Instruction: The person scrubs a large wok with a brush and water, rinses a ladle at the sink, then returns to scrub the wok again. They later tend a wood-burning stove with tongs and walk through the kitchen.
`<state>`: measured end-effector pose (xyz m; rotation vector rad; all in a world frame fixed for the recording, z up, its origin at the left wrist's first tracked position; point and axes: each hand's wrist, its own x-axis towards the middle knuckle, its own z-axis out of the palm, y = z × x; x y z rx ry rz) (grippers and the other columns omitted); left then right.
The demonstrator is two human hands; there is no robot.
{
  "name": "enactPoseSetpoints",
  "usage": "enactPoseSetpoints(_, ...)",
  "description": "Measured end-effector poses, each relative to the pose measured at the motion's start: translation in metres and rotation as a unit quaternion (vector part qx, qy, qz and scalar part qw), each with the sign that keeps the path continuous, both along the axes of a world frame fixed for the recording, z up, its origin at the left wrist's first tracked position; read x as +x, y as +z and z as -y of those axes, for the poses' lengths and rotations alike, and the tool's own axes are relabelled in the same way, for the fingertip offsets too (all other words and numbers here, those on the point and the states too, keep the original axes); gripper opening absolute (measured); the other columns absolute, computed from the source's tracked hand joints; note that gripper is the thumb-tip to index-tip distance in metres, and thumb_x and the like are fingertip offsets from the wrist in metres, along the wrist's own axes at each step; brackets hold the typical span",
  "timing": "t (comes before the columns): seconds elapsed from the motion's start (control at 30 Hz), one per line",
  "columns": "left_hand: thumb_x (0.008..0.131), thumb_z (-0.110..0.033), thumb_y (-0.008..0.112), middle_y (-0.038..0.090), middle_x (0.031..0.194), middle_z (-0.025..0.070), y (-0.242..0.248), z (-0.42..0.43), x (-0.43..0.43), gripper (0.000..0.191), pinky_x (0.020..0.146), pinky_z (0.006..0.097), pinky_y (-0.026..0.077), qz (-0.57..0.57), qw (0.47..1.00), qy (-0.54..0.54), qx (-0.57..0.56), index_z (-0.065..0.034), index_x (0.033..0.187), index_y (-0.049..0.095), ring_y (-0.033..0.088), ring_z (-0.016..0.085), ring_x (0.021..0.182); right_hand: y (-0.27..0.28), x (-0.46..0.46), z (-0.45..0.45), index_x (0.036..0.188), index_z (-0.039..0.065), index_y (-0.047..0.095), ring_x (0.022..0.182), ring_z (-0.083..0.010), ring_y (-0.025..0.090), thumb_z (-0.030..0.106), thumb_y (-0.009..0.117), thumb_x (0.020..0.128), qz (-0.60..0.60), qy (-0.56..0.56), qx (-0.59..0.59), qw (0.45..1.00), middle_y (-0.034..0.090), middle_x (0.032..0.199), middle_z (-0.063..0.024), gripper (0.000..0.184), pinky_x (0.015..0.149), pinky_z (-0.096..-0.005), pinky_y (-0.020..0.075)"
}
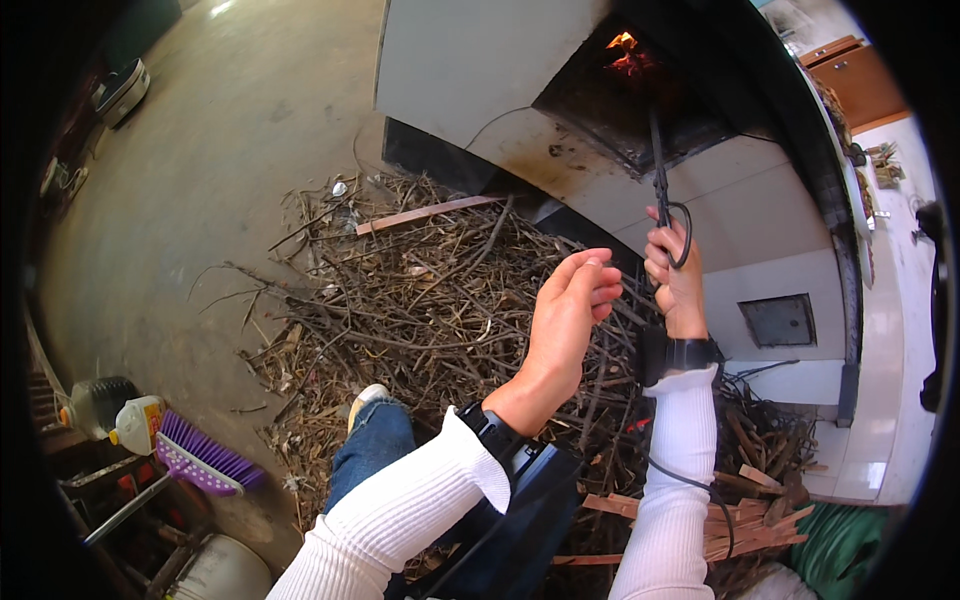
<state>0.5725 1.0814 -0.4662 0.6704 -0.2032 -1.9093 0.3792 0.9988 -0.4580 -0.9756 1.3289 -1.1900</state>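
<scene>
My right hand (675,277) grips the looped handle of dark metal fire tongs (658,161); their far end reaches into the sooty opening of a tiled stove (750,202). Inside, a small fire (626,56) burns with orange flames and embers. The tips of the tongs are lost in the dark. My left hand (574,307) is raised to the left of my right hand, fingers loosely curved and apart, with nothing in it. Beneath both hands lies a heap of dry twigs and sticks (435,300), with a flat wooden strip (427,214) on top.
A purple broom (206,457), plastic jugs (139,424) and a white bucket (217,574) are at lower left. Split wood strips (750,525) lie beside a green bundle (844,544) at lower right. A small metal door (778,321) is set in the stove's wall. My shoe (367,401) touches the twigs.
</scene>
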Motion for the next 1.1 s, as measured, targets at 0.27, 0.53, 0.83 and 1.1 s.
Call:
enactPoseSetpoints(0.27, 0.100, -0.025, 0.045, 0.061, 0.104, 0.0006, -0.003, 0.002, -0.001, 0.030, 0.086, 0.0264, 0.045, 0.005, 1.000, 0.000, -0.001, -0.0076, 0.122, 0.055, 0.058, 0.011, 0.096, -0.003, 0.005, 0.090, 0.108, 0.000, 0.053, 0.043, -0.0018, 0.031, 0.007, 0.061, 0.085, -0.012, 0.007, -0.025, 1.000, 0.045, 0.065, 0.0042, 0.026, 0.038, -0.0190, 0.0192)
enactPoseSetpoints(0.53, 0.100, -0.026, 0.045, 0.061, 0.104, 0.0008, 0.000, -0.001, -0.002, 0.031, 0.086, 0.0265, 0.045, 0.011, 1.000, -0.002, -0.004, -0.0077, 0.123, 0.055, 0.057, 0.011, 0.097, -0.004, 0.009, 0.142, 0.082, 0.004, 0.056, 0.041, -0.0039, 0.031, 0.012, 0.062, 0.083, -0.060, -0.019, -0.044, 0.997, 0.044, 0.060, 0.0035, 0.010, 0.038, -0.0215, 0.0202)
enactPoseSetpoints(0.83, 0.100, -0.025, 0.046, 0.061, 0.103, 0.0003, 0.004, -0.014, 0.004, 0.030, 0.085, 0.0261, 0.045, -0.002, 1.000, 0.001, -0.006, -0.0076, 0.122, 0.055, 0.058, 0.010, 0.096, -0.011, 0.000, 0.055, 0.099, 0.001, 0.056, 0.042, -0.0014, 0.026, 0.014, 0.062, 0.087, 0.035, -0.012, -0.033, 0.999, 0.035, 0.063, 0.0067, 0.019, 0.037, -0.0192, 0.0163)
enactPoseSetpoints(1.1, 0.100, -0.025, 0.046, 0.061, 0.104, 0.0013, 0.003, -0.019, 0.008, 0.030, 0.086, 0.0268, 0.045, -0.001, 1.000, -0.001, -0.002, -0.0071, 0.122, 0.055, 0.058, 0.011, 0.097, -0.003, 0.001, 0.004, 0.110, 0.001, 0.055, 0.041, -0.0027, 0.023, 0.006, 0.055, 0.083, 0.116, 0.008, 0.025, 0.993, 0.029, 0.055, 0.0082, 0.027, 0.038, -0.0202, 0.0155)
